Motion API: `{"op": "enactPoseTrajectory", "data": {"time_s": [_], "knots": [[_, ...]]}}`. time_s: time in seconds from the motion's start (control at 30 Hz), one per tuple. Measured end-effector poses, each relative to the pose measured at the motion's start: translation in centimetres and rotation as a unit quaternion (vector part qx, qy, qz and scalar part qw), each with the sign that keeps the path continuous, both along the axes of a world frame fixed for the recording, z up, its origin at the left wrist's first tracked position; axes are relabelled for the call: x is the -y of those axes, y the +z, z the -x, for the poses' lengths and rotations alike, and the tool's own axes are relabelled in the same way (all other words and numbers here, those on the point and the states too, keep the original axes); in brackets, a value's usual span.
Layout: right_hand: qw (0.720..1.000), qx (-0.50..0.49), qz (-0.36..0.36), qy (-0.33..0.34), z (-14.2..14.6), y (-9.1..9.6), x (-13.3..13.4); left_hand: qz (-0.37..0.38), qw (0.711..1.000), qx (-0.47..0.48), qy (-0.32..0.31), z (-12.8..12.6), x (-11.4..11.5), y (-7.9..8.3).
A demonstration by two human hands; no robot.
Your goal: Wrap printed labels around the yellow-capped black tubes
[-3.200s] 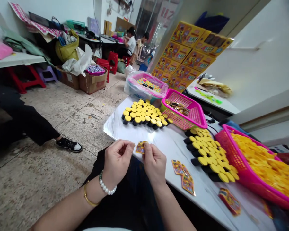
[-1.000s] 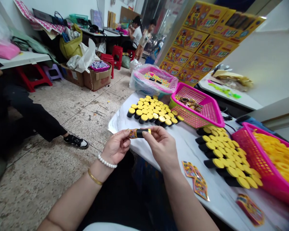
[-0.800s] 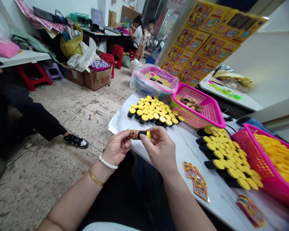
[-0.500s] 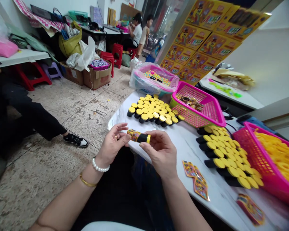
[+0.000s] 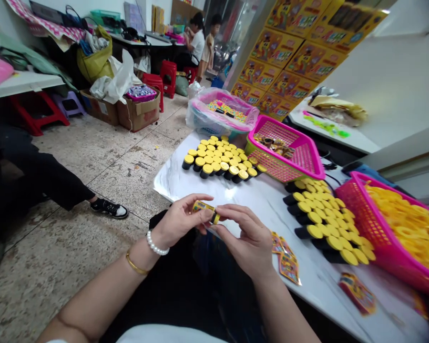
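Both hands meet over the near edge of a white table [image 5: 257,202]. My left hand [image 5: 180,221] wraps round a small black tube with a yellow cap and a colourful sticker [image 5: 205,208]. My right hand [image 5: 248,238] pinches the tube's capped end with fingertips. Loose stickers [image 5: 286,259] lie just right of my right hand. A block of upright yellow-capped tubes [image 5: 219,164] stands beyond my hands. More capped tubes [image 5: 323,219] lie stacked on their sides to the right.
Two pink baskets sit on the table, one [image 5: 309,164] holding small items, one [image 5: 357,224] full of yellow caps. A bag-lined tub [image 5: 219,112] and yellow cartons [image 5: 293,52] are behind. Someone's leg and shoe [image 5: 107,208] rest on the floor at left. Two people sit far back.
Earlier I held only a sticker; then a tube with the sticker wrapped round it. My hands have since lowered toward me and my left fingers have closed further round the tube.
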State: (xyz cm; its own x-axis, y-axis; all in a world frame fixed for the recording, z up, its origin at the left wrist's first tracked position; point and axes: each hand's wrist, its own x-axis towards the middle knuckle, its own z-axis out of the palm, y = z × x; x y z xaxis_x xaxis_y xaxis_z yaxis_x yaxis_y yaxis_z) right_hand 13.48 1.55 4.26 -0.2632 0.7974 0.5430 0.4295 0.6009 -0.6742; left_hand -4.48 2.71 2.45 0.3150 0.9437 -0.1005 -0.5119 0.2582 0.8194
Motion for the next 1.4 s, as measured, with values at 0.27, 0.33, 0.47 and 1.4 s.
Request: {"op": "enactPoseTrajectory", "data": {"time_s": [0.27, 0.33, 0.47, 1.4], "knots": [[0.998, 0.019, -0.062, -0.015, -0.3, -0.2, 0.6, -0.017, 0.998, -0.054, -0.009, 0.4, 0.1, 0.7], [0.998, 0.018, -0.052, -0.017, -0.5, -0.4, 0.7, -0.036, 0.997, -0.067, -0.015, 0.2, 0.4, 0.8], [0.999, -0.027, 0.026, -0.036, -0.9, -1.3, 0.8, -0.118, 0.983, -0.137, -0.013, -0.2, 0.8, 0.5], [0.956, -0.223, 0.190, -0.006, -2.0, -1.2, 0.2, 0.109, 0.984, 0.020, -0.143, -2.5, -0.7, 0.1]]}}
